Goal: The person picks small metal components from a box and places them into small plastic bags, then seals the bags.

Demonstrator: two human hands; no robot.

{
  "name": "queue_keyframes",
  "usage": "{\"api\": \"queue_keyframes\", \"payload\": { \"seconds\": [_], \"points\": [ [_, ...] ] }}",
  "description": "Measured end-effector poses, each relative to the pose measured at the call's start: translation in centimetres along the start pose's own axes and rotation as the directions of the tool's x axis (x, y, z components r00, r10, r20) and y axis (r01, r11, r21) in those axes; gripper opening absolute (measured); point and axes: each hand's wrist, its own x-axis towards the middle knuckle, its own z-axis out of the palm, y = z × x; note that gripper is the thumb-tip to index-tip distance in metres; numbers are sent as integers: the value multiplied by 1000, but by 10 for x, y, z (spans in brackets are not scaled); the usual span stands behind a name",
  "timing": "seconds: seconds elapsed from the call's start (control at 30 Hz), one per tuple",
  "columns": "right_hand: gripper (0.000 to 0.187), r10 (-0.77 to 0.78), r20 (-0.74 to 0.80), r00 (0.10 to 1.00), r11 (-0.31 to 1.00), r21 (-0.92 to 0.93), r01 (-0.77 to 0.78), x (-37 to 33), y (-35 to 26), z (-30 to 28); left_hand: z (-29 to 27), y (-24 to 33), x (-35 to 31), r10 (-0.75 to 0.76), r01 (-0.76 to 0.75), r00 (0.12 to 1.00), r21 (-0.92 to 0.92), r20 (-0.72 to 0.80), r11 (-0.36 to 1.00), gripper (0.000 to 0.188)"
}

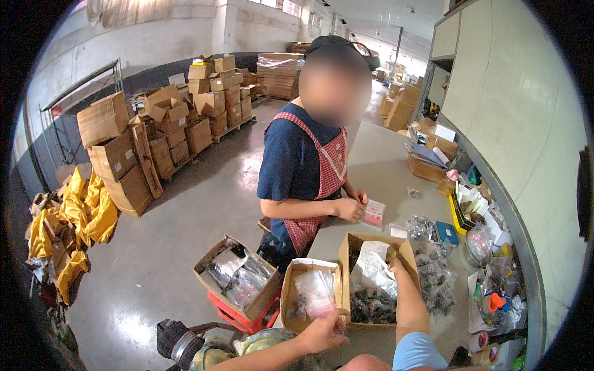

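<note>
At the near edge of the tabletop (pixel 383 154), the left hand (pixel 323 331) hangs by the near right corner of a small carton (pixel 289 297), its fingers bent; something pale may lie between them, but whether it is held cannot be told. Clear plastic bags (pixel 317 289) lie inside that carton, overlapping so that their contents are unclear. Just beside it, the right hand (pixel 394 264) reaches into a larger carton (pixel 406 247), next to a crumpled white sheet (pixel 374 264); its fingertips are hidden, so its grip cannot be told. The sheet covers part of the dark pieces (pixel 371 304) heaped below, too jumbled to identify singly. The blue sleeve (pixel 417 352) on the right arm is cut off by the lower edge. Across the corner, a co-worker (pixel 291 161), whose face is blurred, has both hands near a flat packet with red print (pixel 373 213). Bagged dark items (pixel 436 278) to the right are indistinct.
</note>
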Motion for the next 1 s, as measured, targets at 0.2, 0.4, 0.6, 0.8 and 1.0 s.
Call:
{"api": "queue_keyframes", "payload": {
  "seconds": [0.2, 0.4, 0.6, 0.8, 1.0],
  "points": [
    [24, 38, -496, 867, 990, 138, 36, -57, -59, -21, -10, 7, -6, -37, 34, 997, -41, -73, 999, 66],
    [9, 56, -681, 730, 781, 486, 392, -171, -122, -115, -22, 17, -4, -82, 63, 981, -110, -176, 992, 65],
    [4, -414, -343, 843, 515, 675, 528, -303, -248, -142, -17, 11, -9, -87, 64, 996, -524, -20, 849, 67],
    [9, -764, -48, 644, 559, 449, 697, -332, -291, -156, -27, 15, -17, -93, 290, 952, -772, 290, 565, 64],
    [9, -906, 78, 417, 407, 440, 801, -337, -298, -184, -33, 27, -26, -3, 272, 956, -884, 293, 380, 53]
  ]
}}
